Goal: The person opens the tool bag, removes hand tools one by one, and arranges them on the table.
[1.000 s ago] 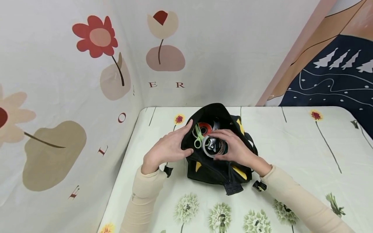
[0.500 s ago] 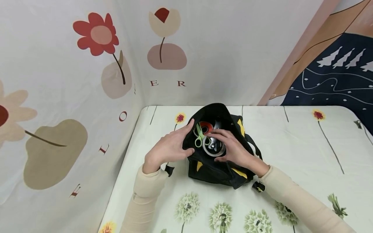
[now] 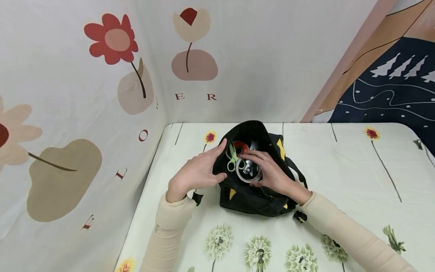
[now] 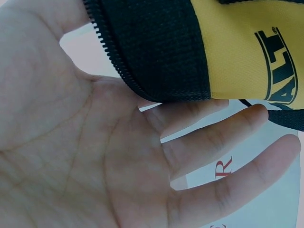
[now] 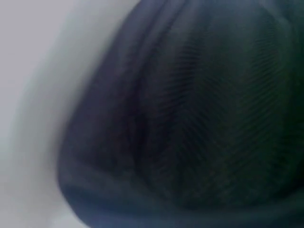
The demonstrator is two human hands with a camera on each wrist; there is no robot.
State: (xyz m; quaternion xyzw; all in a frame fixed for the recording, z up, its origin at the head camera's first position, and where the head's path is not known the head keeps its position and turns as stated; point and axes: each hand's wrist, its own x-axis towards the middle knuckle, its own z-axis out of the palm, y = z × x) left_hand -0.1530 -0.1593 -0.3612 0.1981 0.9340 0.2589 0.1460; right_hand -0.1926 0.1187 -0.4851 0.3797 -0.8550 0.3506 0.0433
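A black tool bag (image 3: 244, 202) with yellow patches stands with its mouth spread. My left hand (image 3: 195, 173) holds its left rim; in the left wrist view, the zipper edge (image 4: 111, 52) and yellow panel (image 4: 232, 52) lie against my extended fingers. Reaching into the mouth, my right hand (image 3: 273, 173) grips a clear ring-shaped roll of tape (image 3: 242, 179) between thumb and fingers. Light green scissors (image 3: 232, 158) lie left of it, over a red-orange roll (image 3: 242, 146). Shiny metal pieces (image 3: 248, 167) show through the ring. Blurred black fabric (image 5: 185, 118) fills most of the right wrist view.
The bag rests on a table with a white flowered cloth (image 3: 340, 170). A black strap (image 3: 296, 170) hangs at its right side. Printed curtains (image 3: 255, 75) rise behind and to the left. A small black device (image 3: 300, 216) sits at my right wrist.
The bag's front flap has shifted rightward and folded in below my right arm. The strap sticks out further right. Both hands stay almost where they were, and the view moved slightly.
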